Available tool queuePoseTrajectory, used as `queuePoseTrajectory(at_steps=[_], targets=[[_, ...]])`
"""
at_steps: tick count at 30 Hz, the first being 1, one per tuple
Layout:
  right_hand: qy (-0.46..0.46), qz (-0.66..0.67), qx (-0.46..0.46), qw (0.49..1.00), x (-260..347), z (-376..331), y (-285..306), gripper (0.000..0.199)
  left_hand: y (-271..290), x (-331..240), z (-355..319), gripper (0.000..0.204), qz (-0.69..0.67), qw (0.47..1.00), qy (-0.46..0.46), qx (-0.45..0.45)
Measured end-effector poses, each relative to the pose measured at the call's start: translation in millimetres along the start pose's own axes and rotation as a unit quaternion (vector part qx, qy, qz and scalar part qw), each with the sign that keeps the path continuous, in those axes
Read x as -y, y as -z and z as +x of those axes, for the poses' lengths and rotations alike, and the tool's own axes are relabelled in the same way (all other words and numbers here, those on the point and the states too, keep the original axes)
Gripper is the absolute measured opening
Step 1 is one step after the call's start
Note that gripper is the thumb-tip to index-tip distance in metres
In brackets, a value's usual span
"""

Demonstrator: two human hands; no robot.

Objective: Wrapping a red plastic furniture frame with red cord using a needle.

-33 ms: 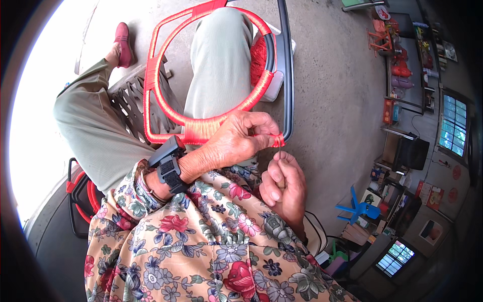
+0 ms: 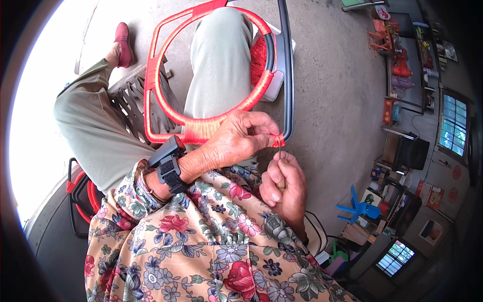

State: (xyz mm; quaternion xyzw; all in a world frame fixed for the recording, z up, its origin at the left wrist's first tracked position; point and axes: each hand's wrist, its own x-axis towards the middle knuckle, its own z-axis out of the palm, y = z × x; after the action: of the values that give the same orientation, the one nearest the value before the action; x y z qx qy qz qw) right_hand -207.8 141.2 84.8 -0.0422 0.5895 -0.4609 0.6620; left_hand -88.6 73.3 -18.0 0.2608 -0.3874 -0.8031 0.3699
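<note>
A metal tube frame with a round ring inside lies over my lap, largely wound with shiny red cord. Its right-hand tube is bare and dark, as is a short part of the ring. My left hand is closed at the near right corner, finger and thumb pinching a small bunch of red cord on the tube. Just below it, my right hand is closed round a thin needle-like tool. The tool's shaft points up to the cord; most of its grip is hidden in my fingers.
Behind the frame, a pale container has red cord in it. A similar dark frame with red cord leans at my left. Across the floor stand a blue stool, an orange stool and cluttered shelves.
</note>
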Motion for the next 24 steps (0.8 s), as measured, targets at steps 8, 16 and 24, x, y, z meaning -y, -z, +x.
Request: queuePoseTrajectory(at_steps=[8,16,24], targets=[[0.114,-0.106,-0.051,0.986,4.9,-1.5,7.5,0.011,6.8,-14.1,-1.1,0.017,0.069,0.997,-0.022,0.010],[0.152,-0.150,0.044,0.976,7.9,28.3,16.0,0.043,11.1,-40.5,2.3,0.013,-0.046,0.993,0.088,0.062],[0.186,-0.190,0.078,0.961,9.2,43.1,11.8,0.021,2.4,-53.4,9.2,0.017,0.011,0.998,0.053,0.030]])
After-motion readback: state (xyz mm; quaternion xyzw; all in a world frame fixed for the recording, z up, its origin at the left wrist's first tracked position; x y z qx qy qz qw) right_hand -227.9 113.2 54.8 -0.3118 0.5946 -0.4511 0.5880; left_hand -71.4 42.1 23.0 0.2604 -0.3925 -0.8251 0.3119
